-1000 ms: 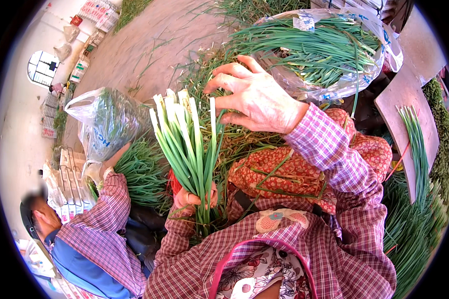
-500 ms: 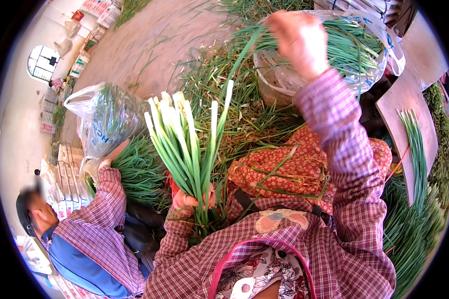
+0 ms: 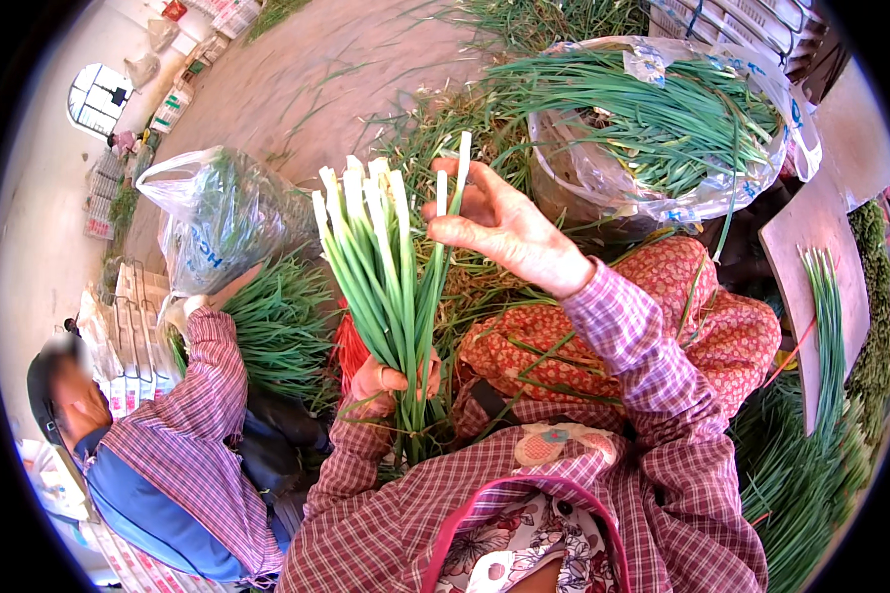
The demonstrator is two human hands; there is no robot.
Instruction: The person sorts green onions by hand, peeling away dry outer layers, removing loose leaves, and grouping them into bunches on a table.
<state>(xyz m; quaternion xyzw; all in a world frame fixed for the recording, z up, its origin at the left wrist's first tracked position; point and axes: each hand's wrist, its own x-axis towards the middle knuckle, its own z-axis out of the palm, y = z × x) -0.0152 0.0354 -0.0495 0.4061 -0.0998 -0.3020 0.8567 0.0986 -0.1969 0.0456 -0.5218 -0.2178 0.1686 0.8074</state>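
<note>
My left hand (image 3: 378, 381) is wrapped round the lower part of a bunch of green onions (image 3: 386, 272), whose white ends point up and away from me. Two white-ended stalks (image 3: 441, 203) stand a little apart on the bunch's right side. Around their upper part is my right hand (image 3: 514, 232), its thumb and fingers apart; whether a fingertip touches them I cannot tell. Red strands (image 3: 350, 351) show just beside my left hand. A red flowered cloth (image 3: 663, 296) covers my lap, with loose green leaves lying on it.
A plastic-lined tub (image 3: 564, 178) heaped with green leaves stands at the far right. On the right, a board (image 3: 789, 252) carries a tied bundle of green stalks (image 3: 829, 316). A co-worker (image 3: 168, 455) sits at left beside a stuffed clear bag (image 3: 218, 222). Trimmings litter the floor.
My right hand has come back from above the tub, down and left to the bunch. A long green leaf that trailed from it toward the tub is gone from the hand. My left hand keeps its hold.
</note>
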